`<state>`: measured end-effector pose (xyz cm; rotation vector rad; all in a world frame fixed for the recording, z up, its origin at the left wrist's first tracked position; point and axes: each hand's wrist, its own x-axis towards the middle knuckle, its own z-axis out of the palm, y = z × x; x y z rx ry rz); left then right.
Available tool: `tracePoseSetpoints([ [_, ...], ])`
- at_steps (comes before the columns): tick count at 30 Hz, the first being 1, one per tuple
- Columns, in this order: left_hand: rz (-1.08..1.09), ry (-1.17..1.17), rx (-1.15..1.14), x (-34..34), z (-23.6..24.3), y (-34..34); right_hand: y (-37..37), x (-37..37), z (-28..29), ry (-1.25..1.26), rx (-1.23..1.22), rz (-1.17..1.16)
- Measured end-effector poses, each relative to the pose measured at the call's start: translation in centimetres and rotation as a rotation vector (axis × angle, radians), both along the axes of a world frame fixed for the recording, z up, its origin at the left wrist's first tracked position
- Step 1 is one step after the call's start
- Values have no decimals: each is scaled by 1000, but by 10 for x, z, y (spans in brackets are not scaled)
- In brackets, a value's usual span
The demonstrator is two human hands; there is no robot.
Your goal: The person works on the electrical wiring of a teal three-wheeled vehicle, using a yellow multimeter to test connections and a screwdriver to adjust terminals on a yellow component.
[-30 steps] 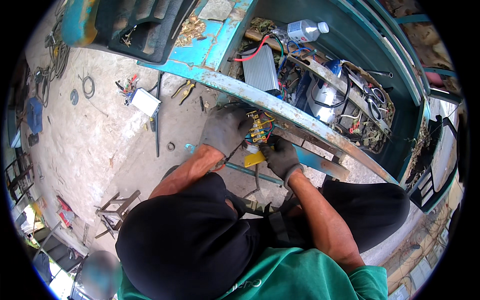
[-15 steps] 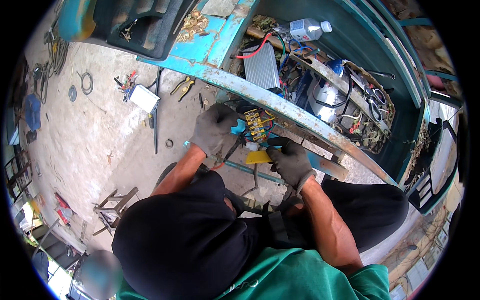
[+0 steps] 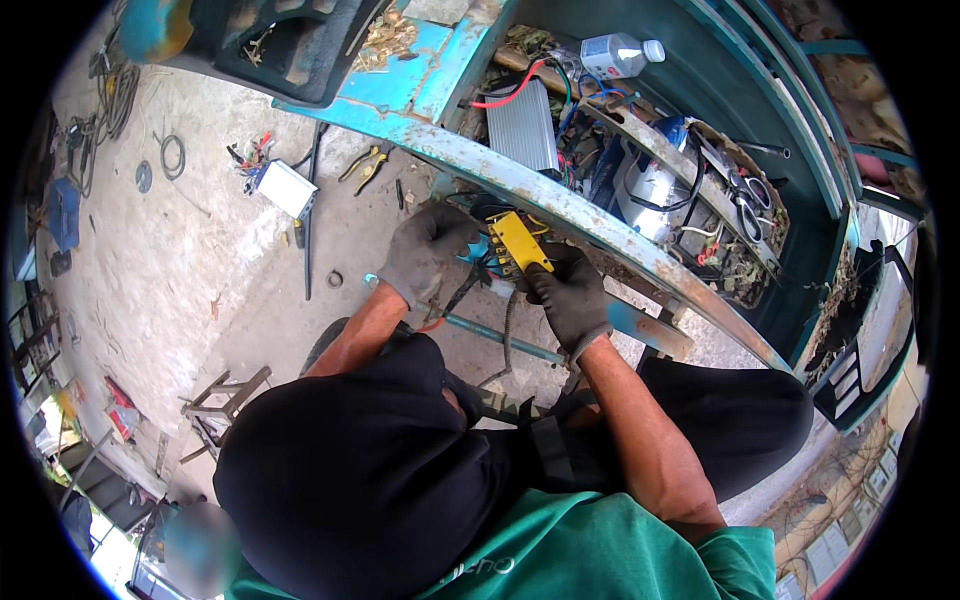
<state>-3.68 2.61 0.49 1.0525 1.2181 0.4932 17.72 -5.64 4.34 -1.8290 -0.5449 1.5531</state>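
Observation:
My gloved right hand pinches a flat yellow plastic cover by its lower end. The cover lies over a terminal block, hiding most of it; a row of its yellow edge shows along the left side. Colored wires run from the block, and a dark cable leads down from it. My gloved left hand is closed at the block's left, its fingers against a light blue piece. What those fingers grip is partly hidden.
A rusty blue metal frame crosses just beyond my hands. Behind it, a compartment holds a finned silver box, a plastic bottle and scissors. Yellow-handled pliers and a white box with wires lie on the concrete floor.
My right hand has moved up and slightly left, bringing the yellow cover from below the terminal block to over it. My left hand has stayed nearly in place.

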Motion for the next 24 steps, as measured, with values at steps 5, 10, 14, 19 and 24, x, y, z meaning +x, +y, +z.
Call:
tracePoseSetpoints([
  [5, -76, 41, 46, 3, -9, -7, -2, 5, -4, -106, -119, 24],
  [10, -71, 106, 198, 6, -14, -12, -9, 7, -18, -301, -9, 183],
  [14, -58, 107, 235, 4, -10, -12, -7, 1, -17, -164, 40, 54],
  [19, -117, 140, 451, 2, -17, -17, 2, -3, -24, -273, 45, 65],
  [24, -187, 164, 570, -1, -32, -20, 4, -2, -16, -523, 62, 266],
])
